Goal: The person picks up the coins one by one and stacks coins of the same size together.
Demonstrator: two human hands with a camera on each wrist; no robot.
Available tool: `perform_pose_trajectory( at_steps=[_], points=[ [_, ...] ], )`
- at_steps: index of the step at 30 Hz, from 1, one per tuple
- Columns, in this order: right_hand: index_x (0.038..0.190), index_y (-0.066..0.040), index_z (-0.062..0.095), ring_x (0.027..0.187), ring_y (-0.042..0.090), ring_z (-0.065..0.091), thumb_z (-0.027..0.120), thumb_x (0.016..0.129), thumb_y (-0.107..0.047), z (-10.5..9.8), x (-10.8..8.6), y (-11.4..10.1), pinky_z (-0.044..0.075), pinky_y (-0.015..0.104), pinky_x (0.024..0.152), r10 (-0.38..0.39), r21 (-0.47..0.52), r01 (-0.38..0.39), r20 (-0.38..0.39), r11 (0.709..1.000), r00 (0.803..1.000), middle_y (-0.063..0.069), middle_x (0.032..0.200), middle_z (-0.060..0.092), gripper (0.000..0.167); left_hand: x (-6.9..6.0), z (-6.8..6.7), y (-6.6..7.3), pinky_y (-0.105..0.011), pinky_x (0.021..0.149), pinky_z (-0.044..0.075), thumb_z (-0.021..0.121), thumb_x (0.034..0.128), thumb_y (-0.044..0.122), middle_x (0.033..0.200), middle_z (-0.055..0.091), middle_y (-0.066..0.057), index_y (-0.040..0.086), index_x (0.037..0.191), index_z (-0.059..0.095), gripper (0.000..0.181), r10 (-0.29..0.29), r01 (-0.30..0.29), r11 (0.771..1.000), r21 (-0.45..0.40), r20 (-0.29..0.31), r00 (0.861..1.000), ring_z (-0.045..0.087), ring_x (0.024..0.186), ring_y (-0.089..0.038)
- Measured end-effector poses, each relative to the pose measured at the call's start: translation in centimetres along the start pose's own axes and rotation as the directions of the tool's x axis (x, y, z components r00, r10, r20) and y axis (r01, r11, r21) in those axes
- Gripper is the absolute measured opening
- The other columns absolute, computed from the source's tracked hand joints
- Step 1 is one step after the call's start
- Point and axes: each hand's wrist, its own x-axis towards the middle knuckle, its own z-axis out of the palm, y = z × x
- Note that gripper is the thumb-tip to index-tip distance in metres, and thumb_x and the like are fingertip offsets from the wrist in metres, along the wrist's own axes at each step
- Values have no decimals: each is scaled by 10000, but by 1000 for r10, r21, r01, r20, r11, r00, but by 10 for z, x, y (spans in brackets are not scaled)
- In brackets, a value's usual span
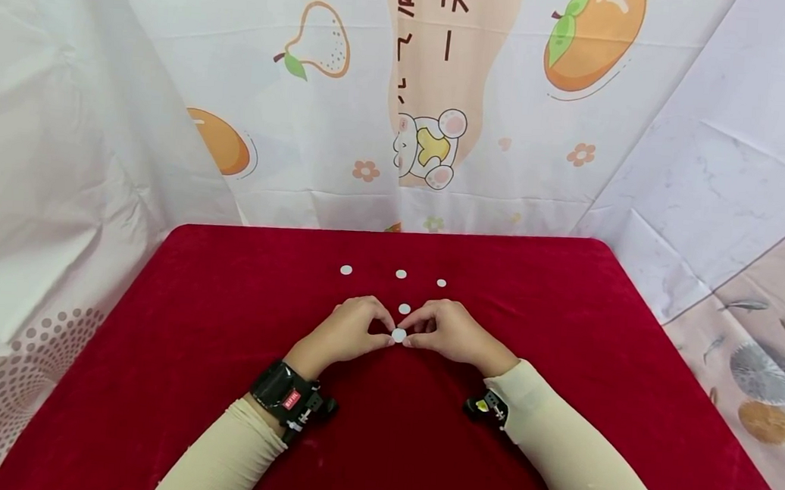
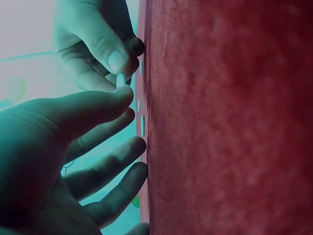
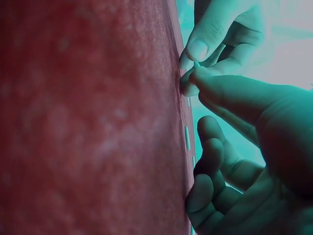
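A small flat white disc (image 1: 398, 335) is pinched at its edges between both hands, just above the table. My left hand (image 1: 351, 329) grips its left side with thumb and index finger; the left wrist view shows the disc (image 2: 121, 80) edge-on at the thumb tip. From the right, my right hand (image 1: 451, 332) pinches the same disc, its other fingers curled in. Right behind the hands lies another white disc (image 1: 405, 309) on the cloth. Farther back, a left disc (image 1: 346, 270), a middle disc (image 1: 400, 274) and a smaller right disc (image 1: 441, 282) form a loose row.
Red cloth (image 1: 189, 322) covers the table, whose back edge meets a hanging white curtain (image 1: 243, 37) with fruit prints. More patterned curtains hang at the left and right sides. Each wrist wears a strapped black camera (image 1: 296, 401).
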Motion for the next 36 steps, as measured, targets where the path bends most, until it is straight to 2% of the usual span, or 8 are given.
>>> perform_pose_trajectory(
  at_steps=[7,22,29,36],
  points=[
    [1065,-248,822,665,138,591,850,873,-211,2,5,-1,490,245,609,22,-15,-22,12,1000,1000,-95,746,673,197,0,0,1,-483,920,470,824,890,242,1023,681,84,248,943,804,57,-28,29,999,22,-13,1000,618,1008,-105],
    [1027,-251,825,604,76,525,845,877,-208,6,7,-3,446,237,596,56,-43,-55,34,998,998,-74,660,625,157,-1,1,4,-481,906,410,847,873,284,1053,660,98,270,903,800,58,-80,80,994,75,-4,997,609,1032,-98],
    [1027,-255,827,575,51,510,851,869,-198,8,7,-2,431,224,589,57,-79,-53,42,995,998,-79,614,601,170,-2,1,6,-500,911,417,852,865,279,1076,653,81,263,926,808,77,-79,78,989,126,2,997,624,1070,-151],
    [1045,-241,827,574,47,523,854,864,-193,9,8,-1,443,226,592,58,-90,-53,49,995,997,-88,614,609,189,-3,0,7,-513,930,416,865,850,274,1082,648,77,259,954,818,115,-87,86,988,128,7,996,619,1072,-156]
  ],
)
